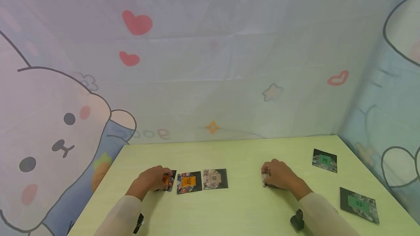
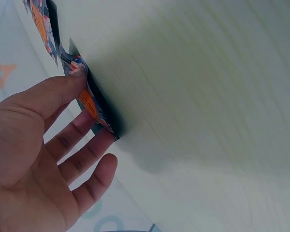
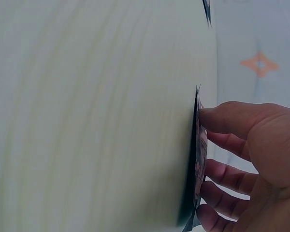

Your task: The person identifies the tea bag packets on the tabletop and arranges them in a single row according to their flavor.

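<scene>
At the left end of a row of flat square packets, my left hand [image 1: 151, 180] grips an orange-labelled packet [image 1: 168, 182]. In the left wrist view its thumb [image 2: 70, 83] presses on the printed face, and other fingertips meet the packet's edge. To the right of that hand lie another orange-labelled packet [image 1: 189, 182] and a beige-labelled packet [image 1: 215, 179]. Farther right, my right hand [image 1: 281, 175] holds a pale-printed packet [image 1: 265, 177], mostly hidden under the hand in the head view. The right wrist view shows this packet [image 3: 199, 159] edge-on, gripped between thumb and fingers close over the table.
Two green-labelled packets lie on the right of the pale table [image 1: 229, 212], one farther back [image 1: 325, 160] and one nearer [image 1: 359, 204]. A small black object [image 1: 297, 220] shows beside the right sleeve. A printed curtain [image 1: 210, 65] hangs behind the table's back edge.
</scene>
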A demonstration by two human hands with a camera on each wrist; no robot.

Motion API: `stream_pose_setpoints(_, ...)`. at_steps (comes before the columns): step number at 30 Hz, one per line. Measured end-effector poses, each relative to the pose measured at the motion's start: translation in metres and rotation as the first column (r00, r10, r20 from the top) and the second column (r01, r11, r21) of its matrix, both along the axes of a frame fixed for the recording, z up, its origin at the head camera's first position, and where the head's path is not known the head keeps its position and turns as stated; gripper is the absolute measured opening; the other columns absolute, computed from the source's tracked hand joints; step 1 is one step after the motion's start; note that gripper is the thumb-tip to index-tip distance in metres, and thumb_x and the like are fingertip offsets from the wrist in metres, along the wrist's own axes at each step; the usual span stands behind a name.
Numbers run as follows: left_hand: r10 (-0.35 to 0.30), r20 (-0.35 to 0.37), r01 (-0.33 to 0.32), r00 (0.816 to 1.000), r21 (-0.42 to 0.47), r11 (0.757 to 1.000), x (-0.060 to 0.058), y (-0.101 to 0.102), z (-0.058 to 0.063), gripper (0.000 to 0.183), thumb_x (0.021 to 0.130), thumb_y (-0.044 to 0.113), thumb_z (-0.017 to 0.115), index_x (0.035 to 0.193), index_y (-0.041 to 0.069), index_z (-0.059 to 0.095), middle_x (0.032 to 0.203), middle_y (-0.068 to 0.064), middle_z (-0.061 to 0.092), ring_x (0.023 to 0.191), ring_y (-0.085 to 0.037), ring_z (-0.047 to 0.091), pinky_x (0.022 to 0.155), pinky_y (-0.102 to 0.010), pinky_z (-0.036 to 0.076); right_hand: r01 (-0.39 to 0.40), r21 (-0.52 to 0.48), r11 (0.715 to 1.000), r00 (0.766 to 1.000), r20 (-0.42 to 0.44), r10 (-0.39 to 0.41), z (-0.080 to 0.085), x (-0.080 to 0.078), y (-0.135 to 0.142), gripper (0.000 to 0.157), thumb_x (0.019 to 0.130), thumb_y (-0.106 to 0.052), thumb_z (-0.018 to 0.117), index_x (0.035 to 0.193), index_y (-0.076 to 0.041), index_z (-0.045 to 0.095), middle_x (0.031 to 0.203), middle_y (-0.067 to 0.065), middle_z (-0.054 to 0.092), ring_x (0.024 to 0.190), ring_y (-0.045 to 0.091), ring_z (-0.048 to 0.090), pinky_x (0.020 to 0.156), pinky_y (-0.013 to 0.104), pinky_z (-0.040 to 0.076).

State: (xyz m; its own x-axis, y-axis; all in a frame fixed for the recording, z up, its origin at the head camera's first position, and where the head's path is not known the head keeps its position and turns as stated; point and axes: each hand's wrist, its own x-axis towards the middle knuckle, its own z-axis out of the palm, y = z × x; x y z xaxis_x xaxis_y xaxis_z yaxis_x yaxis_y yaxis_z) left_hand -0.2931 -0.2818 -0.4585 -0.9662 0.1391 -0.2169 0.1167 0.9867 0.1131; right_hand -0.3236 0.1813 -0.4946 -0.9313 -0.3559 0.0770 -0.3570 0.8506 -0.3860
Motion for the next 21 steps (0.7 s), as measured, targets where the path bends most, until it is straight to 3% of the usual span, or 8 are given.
stream_pose_setpoints(11, -0.002, -0.004, 0.002, 1.0, 0.005, 1.0, 0.003, 0.001, 0.005, 0.044, 0.085, 0.01, 0.08, 0.126, 0.019, 0.068, 0.112, -0.01, 0.062, 0.085, -0.022, 0.053, 0.083, -0.046, 0.054, -0.015, 0.001, 1.0, 1.0, -0.011, 0.015, -0.001, -0.005, -0.018, 0.018, 0.082, -0.014, 0.074, 0.099, -0.017, 0.072, 0.1, 0.006, 0.064, 0.085, 0.021, 0.055, 0.081, 0.047, 0.05)
stream_pose_setpoints(21, -0.003, -0.007, 0.003, 1.0, 0.0, 1.0, 0.001, 0.0, 0.001, 0.043, 0.085, 0.011, 0.081, 0.126, 0.019, 0.068, 0.112, -0.01, 0.062, 0.087, -0.022, 0.055, 0.087, -0.048, 0.055, -0.031, 0.007, 0.999, 0.999, -0.019, 0.031, -0.001, -0.009, -0.036, 0.017, 0.083, -0.016, 0.072, 0.099, -0.017, 0.072, 0.1, 0.006, 0.064, 0.09, 0.024, 0.056, 0.088, 0.051, 0.049)
